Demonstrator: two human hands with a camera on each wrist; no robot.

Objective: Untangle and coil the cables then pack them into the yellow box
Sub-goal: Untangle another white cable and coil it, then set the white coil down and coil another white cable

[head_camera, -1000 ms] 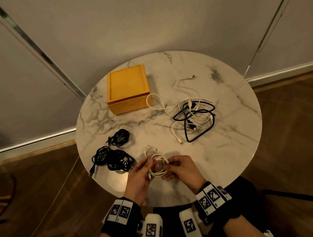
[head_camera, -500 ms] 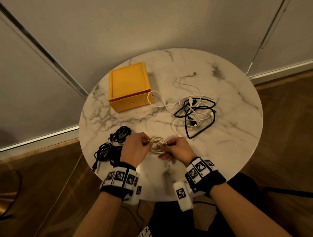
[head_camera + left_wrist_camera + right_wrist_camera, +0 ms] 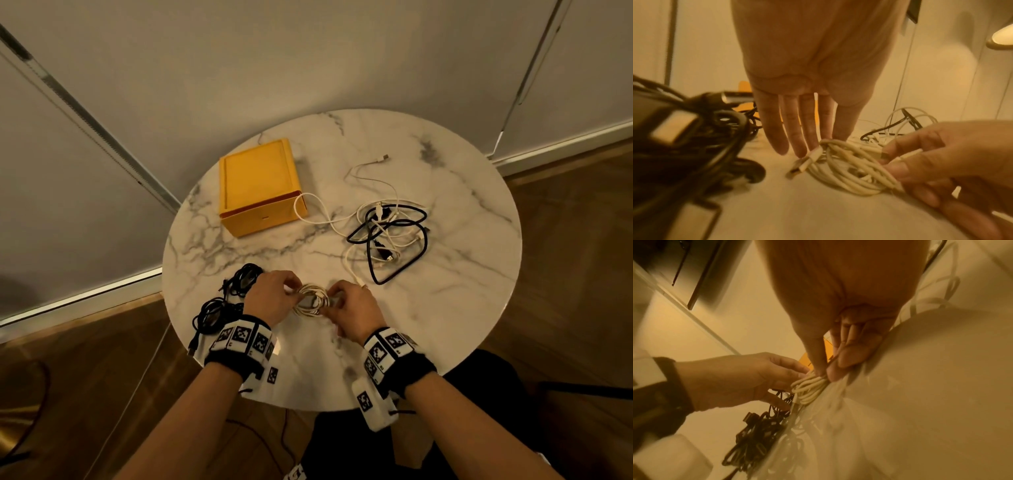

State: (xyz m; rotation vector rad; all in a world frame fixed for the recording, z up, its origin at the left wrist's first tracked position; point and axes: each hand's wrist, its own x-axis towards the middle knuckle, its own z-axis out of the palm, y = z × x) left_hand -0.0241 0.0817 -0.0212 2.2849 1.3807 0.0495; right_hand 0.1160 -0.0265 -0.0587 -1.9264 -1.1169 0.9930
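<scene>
Together, both hands' fingers pinch the white coil (image 3: 310, 301) (left hand (image 3: 270, 298), right hand (image 3: 352, 313)) on the table (image 3: 445, 308).

Round white marble table (image 3: 462, 274) with grey veining, set close to a plain off-white wall (image 3: 308, 51). Metal strip (image 3: 85, 113) runs diagonally across the wall at left, thinner one (image 3: 527, 75) at right. White baseboard (image 3: 78, 298) along the bottom. Brown wood floor (image 3: 575, 274), herringbone pattern. Dim, warm indoor light.
</scene>
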